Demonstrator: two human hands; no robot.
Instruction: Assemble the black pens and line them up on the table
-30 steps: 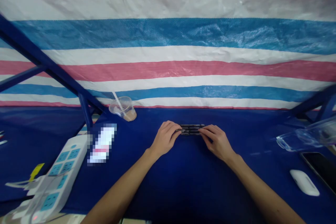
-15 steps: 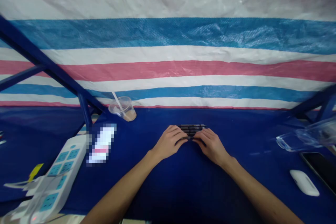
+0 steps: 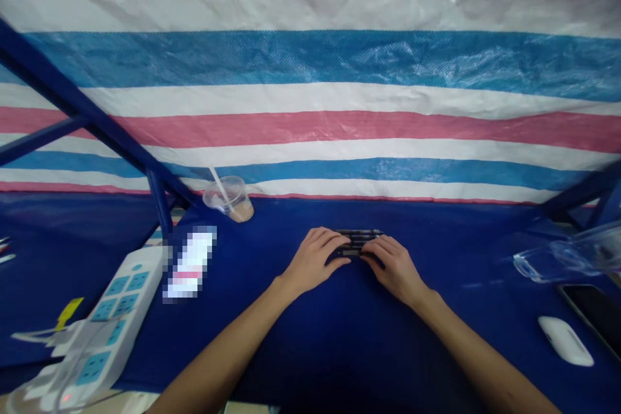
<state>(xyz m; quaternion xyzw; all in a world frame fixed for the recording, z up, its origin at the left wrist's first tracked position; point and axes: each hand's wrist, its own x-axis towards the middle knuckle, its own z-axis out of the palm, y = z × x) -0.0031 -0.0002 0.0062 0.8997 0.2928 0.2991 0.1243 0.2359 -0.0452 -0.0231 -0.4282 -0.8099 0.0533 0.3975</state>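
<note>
Several dark pens lie side by side in a row on the blue tabletop, running left to right. At their left end is my left hand, its fingers curved over the ends and the thumb on the near side. My right hand takes the opposite end in the same way, fingers bent over the far pens and thumb close to the nearest one. Between the two hands the middles of the pens show, while both ends of most are covered by fingers.
Left stand a plastic cup with a straw, a blurred-out bright phone-like object and a white power strip with cables. Right are a clear plastic container, a white mouse and a dark phone. A striped sheet hangs behind.
The thumbs have drawn slightly away from the nearest pen, so more of it shows. Both hands stay at the ends of the row. The view has shifted a little.
</note>
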